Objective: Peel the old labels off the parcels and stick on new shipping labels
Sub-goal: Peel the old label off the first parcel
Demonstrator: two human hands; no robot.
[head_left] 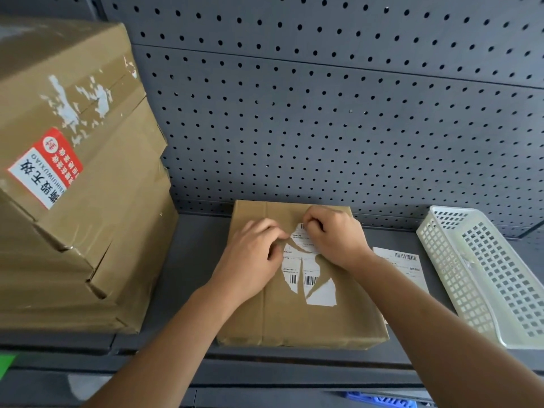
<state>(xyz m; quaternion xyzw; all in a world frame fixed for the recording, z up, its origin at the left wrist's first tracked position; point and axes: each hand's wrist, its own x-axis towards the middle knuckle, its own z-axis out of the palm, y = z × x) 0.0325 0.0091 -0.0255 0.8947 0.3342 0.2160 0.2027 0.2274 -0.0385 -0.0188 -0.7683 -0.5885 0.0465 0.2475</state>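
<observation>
A brown parcel [294, 319] lies at the front edge of a dark metal shelf [182, 275], its torn old label [321, 293] partly stripped. The left hand [250, 260] and right hand [335, 240] both pinch the label's upper scraps with curled fingers. A fresh shipping label [409, 269] lies just right of the parcel, beside a white basket [441, 260]. Stacked boxes [88, 231] fill the left end, and a pegboard [323, 113] stands behind.

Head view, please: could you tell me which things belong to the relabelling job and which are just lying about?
In the job: parcel, torn old label, left hand and right hand picking at it, fresh label sheet beside the parcel.
Lying about: white basket, stacked boxes at left.
</observation>
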